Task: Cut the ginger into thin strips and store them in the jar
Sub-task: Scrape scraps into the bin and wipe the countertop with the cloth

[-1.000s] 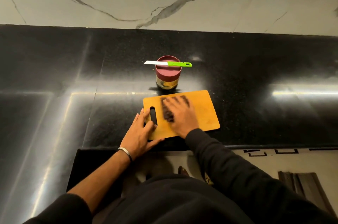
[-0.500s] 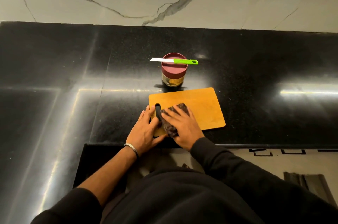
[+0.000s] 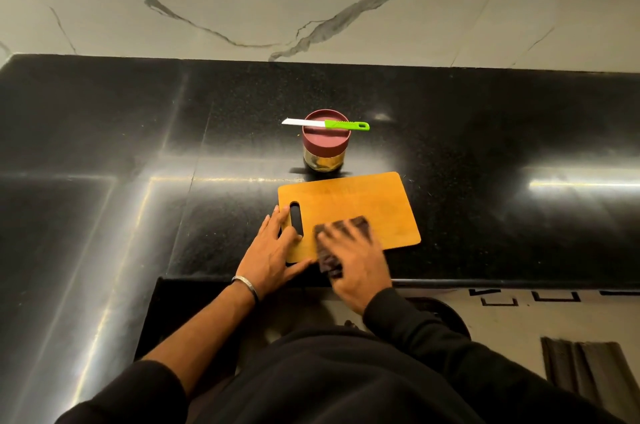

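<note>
our right hand presses flat fingers on a dark cloth, now dragged back to the near edge of the smooth wooden board; left hand spread, bracing it. cleanup, we judge. no ginger visible; knife across the lidded glass jar beyond.

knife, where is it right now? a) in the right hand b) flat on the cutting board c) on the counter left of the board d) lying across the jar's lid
d: the green-handled knife lies across the maroon lid of the jar, behind the cutting board, touched by neither hand.
</note>
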Demonstrator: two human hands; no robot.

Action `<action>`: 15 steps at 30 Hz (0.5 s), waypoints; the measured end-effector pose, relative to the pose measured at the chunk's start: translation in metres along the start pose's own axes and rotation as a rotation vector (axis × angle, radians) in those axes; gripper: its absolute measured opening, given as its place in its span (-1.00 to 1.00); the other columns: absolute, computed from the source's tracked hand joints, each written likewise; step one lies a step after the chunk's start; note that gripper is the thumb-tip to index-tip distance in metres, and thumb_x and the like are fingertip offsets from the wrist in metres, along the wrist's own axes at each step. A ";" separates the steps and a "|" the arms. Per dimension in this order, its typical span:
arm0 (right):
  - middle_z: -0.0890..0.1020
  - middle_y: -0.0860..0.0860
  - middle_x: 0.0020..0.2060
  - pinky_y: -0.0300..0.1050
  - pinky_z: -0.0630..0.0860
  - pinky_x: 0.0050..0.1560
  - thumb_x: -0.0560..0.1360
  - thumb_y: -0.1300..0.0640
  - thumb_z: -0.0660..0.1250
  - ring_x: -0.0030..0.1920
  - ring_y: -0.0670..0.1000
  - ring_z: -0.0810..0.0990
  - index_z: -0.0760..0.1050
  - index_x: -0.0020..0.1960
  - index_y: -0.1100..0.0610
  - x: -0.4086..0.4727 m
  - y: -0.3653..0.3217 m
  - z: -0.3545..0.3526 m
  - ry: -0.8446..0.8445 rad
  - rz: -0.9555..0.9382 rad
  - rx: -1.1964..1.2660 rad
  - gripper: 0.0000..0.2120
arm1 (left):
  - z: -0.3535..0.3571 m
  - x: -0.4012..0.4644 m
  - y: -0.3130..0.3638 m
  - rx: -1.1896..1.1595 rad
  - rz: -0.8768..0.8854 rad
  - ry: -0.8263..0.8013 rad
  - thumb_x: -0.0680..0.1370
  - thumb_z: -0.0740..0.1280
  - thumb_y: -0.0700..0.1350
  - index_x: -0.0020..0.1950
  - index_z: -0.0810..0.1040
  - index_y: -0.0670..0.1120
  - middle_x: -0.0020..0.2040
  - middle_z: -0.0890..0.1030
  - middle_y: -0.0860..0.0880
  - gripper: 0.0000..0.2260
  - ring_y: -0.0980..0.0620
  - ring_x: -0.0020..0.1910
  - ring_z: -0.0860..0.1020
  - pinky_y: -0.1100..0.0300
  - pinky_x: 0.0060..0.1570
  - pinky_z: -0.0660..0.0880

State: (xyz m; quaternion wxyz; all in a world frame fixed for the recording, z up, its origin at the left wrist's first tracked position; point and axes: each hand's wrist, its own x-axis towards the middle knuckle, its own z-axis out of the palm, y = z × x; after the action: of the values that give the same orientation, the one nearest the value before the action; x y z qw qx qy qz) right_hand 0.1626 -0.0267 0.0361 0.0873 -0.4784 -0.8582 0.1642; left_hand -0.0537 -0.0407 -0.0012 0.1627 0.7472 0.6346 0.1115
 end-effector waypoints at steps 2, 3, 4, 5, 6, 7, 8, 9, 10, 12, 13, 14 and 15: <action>0.63 -0.04 0.26 0.12 0.36 0.41 0.41 0.03 0.34 0.32 0.02 0.52 0.59 0.29 0.02 -0.001 -0.010 -0.011 0.004 -0.005 0.278 -0.55 | -0.001 0.000 0.000 -0.044 -0.002 -0.005 0.48 0.19 0.38 0.17 0.49 -0.07 0.58 0.11 -0.19 -0.44 -0.22 0.57 0.05 -0.20 0.52 0.10; 0.69 -0.02 0.15 -0.01 0.46 0.31 0.45 0.09 0.36 0.20 -0.02 0.61 0.63 0.21 0.06 0.001 -0.008 -0.025 0.012 0.083 0.532 -0.66 | -0.002 0.001 0.000 -0.060 -0.003 0.001 0.47 0.18 0.40 0.18 0.50 -0.06 0.58 0.11 -0.18 -0.42 -0.21 0.57 0.05 -0.22 0.51 0.11; 0.72 0.00 0.05 -0.13 0.53 0.20 0.50 0.18 0.39 0.10 -0.04 0.66 0.66 0.14 0.11 0.002 -0.006 -0.040 0.018 0.208 0.821 -0.77 | -0.003 0.000 0.001 -0.077 -0.008 0.005 0.46 0.19 0.42 0.19 0.50 -0.06 0.58 0.12 -0.18 -0.40 -0.21 0.57 0.07 -0.23 0.50 0.12; 0.73 0.03 -0.01 -0.18 0.56 0.12 0.53 0.27 0.38 0.03 -0.04 0.69 0.66 0.09 0.14 0.003 0.001 -0.053 0.040 0.347 1.058 -0.83 | -0.005 0.000 0.003 -0.099 -0.019 0.006 0.46 0.22 0.42 0.19 0.51 -0.06 0.58 0.12 -0.16 -0.40 -0.21 0.56 0.09 -0.24 0.49 0.14; 0.74 0.07 -0.05 -0.15 0.58 0.08 0.54 0.32 0.36 0.01 0.01 0.70 0.66 0.05 0.16 0.002 0.011 -0.064 0.089 0.482 1.220 -0.84 | -0.006 -0.001 0.004 -0.125 -0.038 0.009 0.45 0.26 0.41 0.19 0.51 -0.05 0.59 0.11 -0.15 -0.41 -0.21 0.56 0.11 -0.24 0.49 0.16; 0.74 0.11 -0.07 -0.07 0.60 0.09 0.54 0.32 0.36 0.01 0.09 0.70 0.66 0.04 0.18 0.001 0.023 -0.070 0.165 0.595 1.290 -0.85 | -0.007 -0.002 0.006 -0.153 -0.061 0.009 0.43 0.30 0.39 0.19 0.51 -0.04 0.59 0.09 -0.13 -0.43 -0.21 0.55 0.11 -0.23 0.48 0.17; 0.73 0.14 -0.06 0.03 0.59 0.13 0.53 0.29 0.38 0.03 0.15 0.69 0.66 0.04 0.20 0.000 0.036 -0.074 0.247 0.693 1.314 -0.86 | -0.008 -0.002 0.008 -0.179 -0.086 0.007 0.42 0.33 0.36 0.20 0.50 -0.03 0.60 0.05 -0.12 -0.44 -0.20 0.56 0.10 -0.22 0.48 0.18; 0.73 0.16 -0.06 0.11 0.58 0.17 0.50 0.26 0.40 0.04 0.19 0.69 0.66 0.06 0.22 -0.001 0.047 -0.076 0.320 0.770 1.320 -0.84 | -0.009 -0.001 0.011 -0.197 -0.109 0.000 0.42 0.36 0.34 0.21 0.49 -0.02 0.61 0.00 -0.11 -0.45 -0.19 0.57 0.07 -0.20 0.49 0.18; 0.73 0.17 -0.05 0.18 0.57 0.21 0.49 0.23 0.40 0.05 0.22 0.68 0.65 0.09 0.23 -0.001 0.056 -0.076 0.367 0.840 1.339 -0.80 | -0.011 0.000 0.015 -0.206 -0.129 -0.007 0.42 0.38 0.31 0.23 0.47 -0.01 0.61 -0.06 -0.10 -0.46 -0.17 0.57 0.03 -0.17 0.50 0.17; 0.72 0.18 -0.01 0.27 0.53 0.25 0.52 0.20 0.36 0.08 0.23 0.68 0.63 0.14 0.24 0.002 0.068 -0.075 0.351 0.946 1.374 -0.77 | -0.014 0.001 0.022 -0.211 -0.164 -0.032 0.45 0.41 0.24 0.28 0.43 -0.02 0.61 -0.16 -0.09 -0.48 -0.11 0.58 -0.08 -0.15 0.52 0.11; 0.72 0.18 0.00 0.28 0.52 0.26 0.55 0.19 0.34 0.09 0.23 0.67 0.62 0.15 0.24 0.005 0.072 -0.073 0.316 0.966 1.376 -0.77 | -0.016 0.001 0.025 -0.219 -0.179 -0.054 0.47 0.41 0.20 0.31 0.41 -0.04 0.61 -0.20 -0.09 -0.48 -0.05 0.56 -0.16 -0.14 0.52 0.08; 0.72 0.18 0.01 0.27 0.52 0.27 0.56 0.18 0.33 0.10 0.23 0.67 0.62 0.16 0.23 0.007 0.073 -0.073 0.283 0.974 1.373 -0.77 | -0.017 0.001 0.026 -0.230 -0.188 -0.077 0.49 0.41 0.17 0.33 0.39 -0.05 0.61 -0.22 -0.08 -0.49 0.00 0.53 -0.20 -0.13 0.52 0.07; 0.72 0.18 0.01 0.27 0.52 0.26 0.56 0.17 0.32 0.10 0.22 0.67 0.61 0.16 0.22 0.009 0.073 -0.074 0.257 0.976 1.363 -0.78 | -0.017 0.002 0.026 -0.243 -0.193 -0.096 0.50 0.41 0.15 0.33 0.38 -0.05 0.61 -0.24 -0.07 -0.50 0.01 0.53 -0.20 -0.12 0.52 0.08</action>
State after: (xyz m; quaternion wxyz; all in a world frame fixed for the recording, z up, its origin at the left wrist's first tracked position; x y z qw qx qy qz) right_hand 0.2380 0.0312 0.0778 0.3727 -0.6529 -0.2520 0.6093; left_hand -0.0361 -0.0402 0.0243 0.2918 0.6622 0.6767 0.1354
